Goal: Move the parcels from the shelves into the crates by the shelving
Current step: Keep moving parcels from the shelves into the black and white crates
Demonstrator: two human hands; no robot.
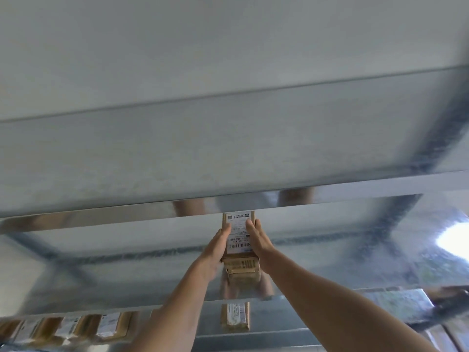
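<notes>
A small brown cardboard parcel (238, 237) with a white shipping label stands on a shiny metal shelf (127, 280), under the front rail of the shelf above. My left hand (215, 247) grips its left side and my right hand (258, 240) grips its right side, fingers laid along the label's edges. Both forearms reach up from the bottom of the view. The parcel's lower end mirrors in the shelf surface. The crates are out of sight.
One more labelled parcel (235, 316) stands on the shelf below, and a row of several brown parcels (76, 326) lines that lower shelf at the left. The metal rail (101, 219) of the upper shelf crosses just above my hands. Bright glare (454, 240) sits at the right.
</notes>
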